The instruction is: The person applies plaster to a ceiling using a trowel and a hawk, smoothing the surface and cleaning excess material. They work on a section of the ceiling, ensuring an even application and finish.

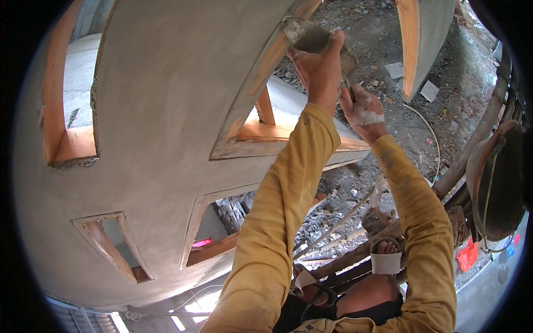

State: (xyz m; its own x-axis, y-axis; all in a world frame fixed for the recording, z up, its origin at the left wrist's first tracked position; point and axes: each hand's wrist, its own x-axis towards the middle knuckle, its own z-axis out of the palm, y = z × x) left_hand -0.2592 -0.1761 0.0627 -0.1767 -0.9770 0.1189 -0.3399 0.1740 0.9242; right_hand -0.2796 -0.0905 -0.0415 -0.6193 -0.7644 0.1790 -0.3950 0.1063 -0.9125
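My left hand reaches up beside the wooden frame of an opening in the grey plastered wall. Its fingers and thumb close round a dark grey, mortar-smeared piece whose kind I cannot make out. A pale, rough lump shows at that piece's far left, against the frame edge. Lower and to the right, my right hand, smeared with pale mortar, grips a thin handle that looks like a trowel's. The left hand partly hides the tool's far end.
Framed openings pierce the wall on the left. Below are rubble-strewn ground and a thin hose. Wooden poles run beneath my feet and up the right side, where a dark bucket hangs near a red plastic bag.
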